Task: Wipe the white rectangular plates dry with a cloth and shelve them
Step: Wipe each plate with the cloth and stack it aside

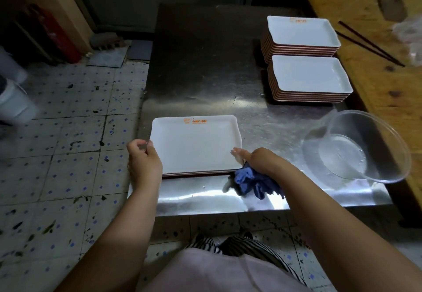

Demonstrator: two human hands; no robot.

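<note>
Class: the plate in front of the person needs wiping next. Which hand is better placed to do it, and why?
The right hand: it holds the blue cloth at the plate's near right corner. The left hand grips the plate's left edge, steadying it.

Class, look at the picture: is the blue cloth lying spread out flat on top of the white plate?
No. The blue cloth is bunched in the right hand at the white plate's near right corner, over the steel table.
</note>
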